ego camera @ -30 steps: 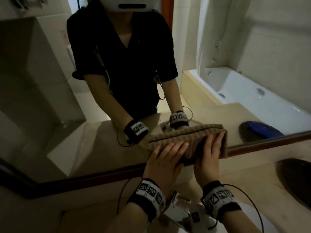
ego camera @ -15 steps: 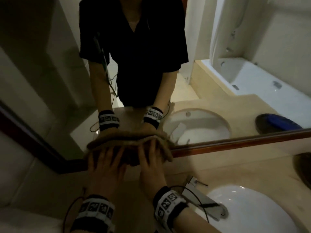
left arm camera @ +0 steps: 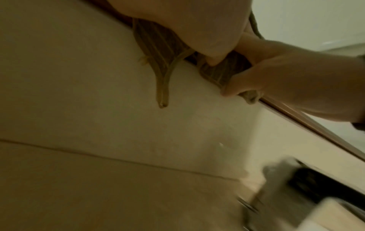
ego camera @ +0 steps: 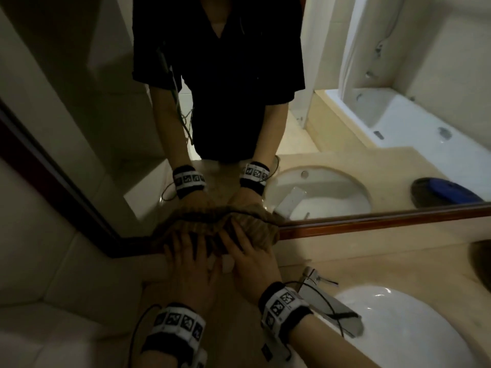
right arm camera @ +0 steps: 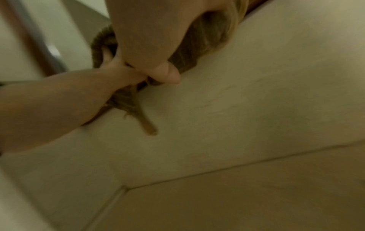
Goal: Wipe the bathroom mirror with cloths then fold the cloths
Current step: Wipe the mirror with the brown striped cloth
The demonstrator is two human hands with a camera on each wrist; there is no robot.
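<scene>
A tan striped cloth (ego camera: 255,227) is bunched against the lower left corner of the bathroom mirror (ego camera: 345,128), over its dark wooden frame (ego camera: 372,221). My left hand (ego camera: 186,243) lies on the cloth's left part with fingers spread. My right hand (ego camera: 239,240) lies on the right part. In the left wrist view the cloth (left arm camera: 158,46) hangs in a folded point below my palm, and the right hand (left arm camera: 276,70) pinches its edge between thumb and fingers. In the right wrist view the left hand's fingers dig into the cloth (right arm camera: 197,46). Only one cloth shows.
A white sink (ego camera: 398,328) with a chrome faucet (ego camera: 313,277) sits in the beige counter at lower right. A dark round object (ego camera: 481,258) lies at the right edge. A tiled wall (ego camera: 39,261) closes the left side. The mirror reflects me and a bathtub.
Both hands slid the cloth leftward along the mirror's bottom edge into the lower left corner. The cloth went from a flat rectangle to a bunched shape.
</scene>
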